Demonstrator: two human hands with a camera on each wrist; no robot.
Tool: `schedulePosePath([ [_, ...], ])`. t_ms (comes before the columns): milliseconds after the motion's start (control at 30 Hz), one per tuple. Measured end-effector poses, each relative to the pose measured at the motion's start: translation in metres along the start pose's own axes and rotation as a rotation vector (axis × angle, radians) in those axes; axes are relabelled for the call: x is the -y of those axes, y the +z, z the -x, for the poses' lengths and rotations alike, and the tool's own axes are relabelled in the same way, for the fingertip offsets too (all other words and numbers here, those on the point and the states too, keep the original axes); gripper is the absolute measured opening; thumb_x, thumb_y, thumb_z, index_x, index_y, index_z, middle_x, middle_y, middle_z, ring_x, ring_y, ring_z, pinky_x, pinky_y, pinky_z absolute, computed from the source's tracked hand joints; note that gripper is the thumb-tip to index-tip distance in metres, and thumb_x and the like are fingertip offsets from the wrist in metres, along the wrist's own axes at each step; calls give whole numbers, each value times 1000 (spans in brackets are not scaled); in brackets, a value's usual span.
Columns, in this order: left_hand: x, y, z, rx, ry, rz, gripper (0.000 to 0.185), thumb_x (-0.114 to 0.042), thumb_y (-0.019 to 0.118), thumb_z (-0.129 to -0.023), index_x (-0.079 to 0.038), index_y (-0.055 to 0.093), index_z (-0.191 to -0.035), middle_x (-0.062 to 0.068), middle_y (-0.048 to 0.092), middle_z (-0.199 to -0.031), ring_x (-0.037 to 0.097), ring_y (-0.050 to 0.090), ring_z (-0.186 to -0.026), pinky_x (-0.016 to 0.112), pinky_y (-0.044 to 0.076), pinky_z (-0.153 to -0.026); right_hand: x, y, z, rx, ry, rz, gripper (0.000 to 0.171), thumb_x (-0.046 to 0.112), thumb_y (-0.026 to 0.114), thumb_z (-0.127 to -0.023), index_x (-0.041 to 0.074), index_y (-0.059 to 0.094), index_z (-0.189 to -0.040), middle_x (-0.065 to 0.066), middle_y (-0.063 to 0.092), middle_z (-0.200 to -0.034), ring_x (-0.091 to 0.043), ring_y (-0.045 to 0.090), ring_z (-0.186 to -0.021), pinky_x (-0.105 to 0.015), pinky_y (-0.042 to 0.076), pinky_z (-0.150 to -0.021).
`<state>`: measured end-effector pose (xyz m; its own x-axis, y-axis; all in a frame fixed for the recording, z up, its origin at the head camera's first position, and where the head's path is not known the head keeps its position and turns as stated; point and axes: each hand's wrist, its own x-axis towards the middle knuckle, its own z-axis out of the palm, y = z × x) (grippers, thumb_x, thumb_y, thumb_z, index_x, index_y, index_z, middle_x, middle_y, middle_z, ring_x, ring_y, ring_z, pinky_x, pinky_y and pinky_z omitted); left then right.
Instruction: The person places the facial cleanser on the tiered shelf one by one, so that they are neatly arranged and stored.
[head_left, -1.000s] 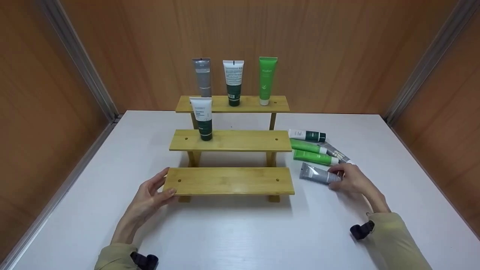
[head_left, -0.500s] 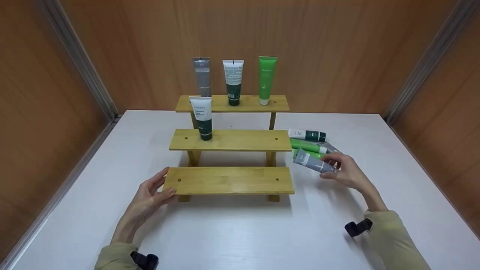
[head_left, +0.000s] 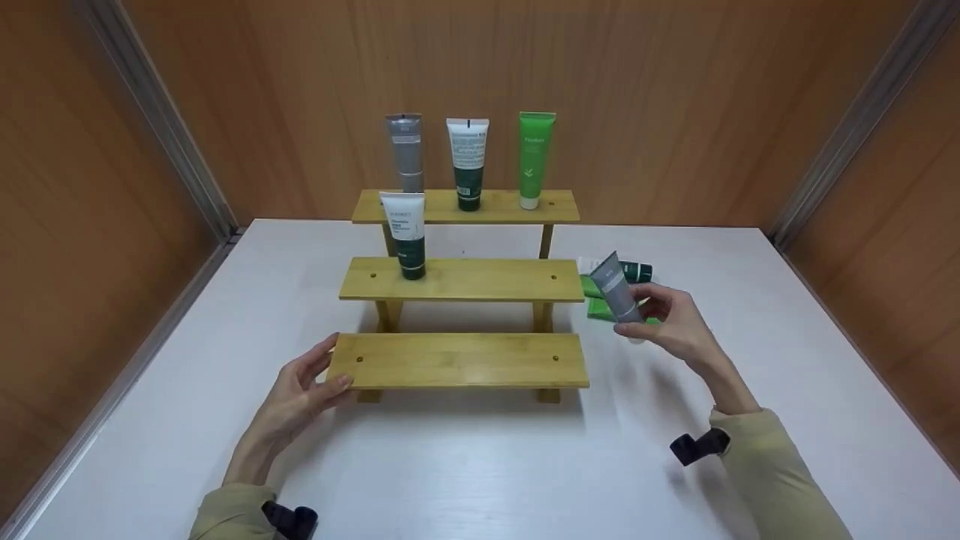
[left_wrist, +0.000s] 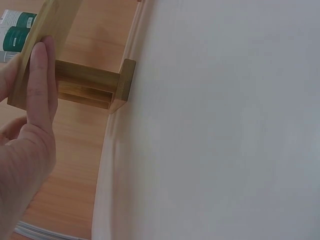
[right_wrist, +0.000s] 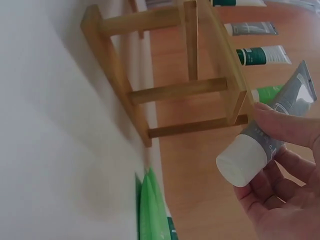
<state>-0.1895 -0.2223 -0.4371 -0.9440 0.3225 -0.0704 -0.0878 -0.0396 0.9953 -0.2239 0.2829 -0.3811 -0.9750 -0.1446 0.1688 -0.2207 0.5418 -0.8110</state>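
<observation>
My right hand (head_left: 671, 326) pinches a grey squeeze tube (head_left: 616, 289) between thumb and fingers, beside the right end of the rack. The tube tilts, crimped end up; its white cap (right_wrist: 242, 160) points down in the right wrist view. My left hand (head_left: 292, 401) grips the left end of the lowest step of a three-step bamboo display rack (head_left: 457, 360), thumb on the front edge. In the left wrist view its fingers (left_wrist: 40, 85) lie along the board's underside. A white and dark green tube (head_left: 405, 236) stands on the middle step at left.
On the top step stand a grey tube (head_left: 406, 154), a white and dark green tube (head_left: 468, 165) and a green tube (head_left: 535, 161). More tubes lie on the white table (head_left: 465, 465) right of the rack, including a green tube (head_left: 600, 309), partly hidden behind my right hand.
My right hand has lifted the grey tube off the table, moved it left and away from me, and tipped its crimped end upward. My left hand stays on the rack.
</observation>
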Motion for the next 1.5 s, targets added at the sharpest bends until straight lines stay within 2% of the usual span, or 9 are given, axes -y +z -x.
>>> schedulePosePath([
  [167,0,0,0,1,5,0,76,-7,60,-83,-15,14,-143,10,27,-143,14,53,-111,37,48,-92,17,8,-8,-45,17,-48,57,31,77,-67,12,53,-116,-5,53,-106,-20,51,-92,-17,49,-76],
  [433,0,0,-1,-1,7,5,76,-7,60,-83,-15,14,-143,11,26,-143,14,52,-113,38,47,-93,50,26,-24,-98,-16,-146,59,27,79,-65,9,53,-114,-7,57,-107,-17,54,-95,-22,51,-84],
  [667,0,1,-2,-13,-7,1,77,-7,61,-83,-15,14,-143,10,26,-143,15,51,-113,39,47,-94,71,44,-40,-144,-20,-218,59,27,81,-63,7,53,-111,-9,59,-105,-18,56,-93,-22,50,-82],
  [900,0,1,-1,-8,8,-7,76,-6,59,-84,-14,13,-143,10,25,-144,14,52,-112,35,49,-92,95,66,-50,-156,-16,-337,56,15,79,-65,5,51,-113,-12,59,-108,-22,54,-97,-27,49,-84],
  [1233,1,0,-1,-19,-5,-33,75,-9,60,-84,-15,14,-143,10,27,-144,14,52,-113,38,46,-94,96,103,-71,-223,-65,-366,54,21,81,-62,9,52,-106,-8,61,-101,-18,57,-90,-27,51,-80],
  [1500,0,0,0,0,7,3,77,-6,60,-83,-13,12,-143,10,23,-144,14,50,-114,40,46,-94,103,122,-83,-266,-59,-376,53,22,81,-62,9,49,-103,-8,59,-99,-18,57,-88,-27,53,-79],
])
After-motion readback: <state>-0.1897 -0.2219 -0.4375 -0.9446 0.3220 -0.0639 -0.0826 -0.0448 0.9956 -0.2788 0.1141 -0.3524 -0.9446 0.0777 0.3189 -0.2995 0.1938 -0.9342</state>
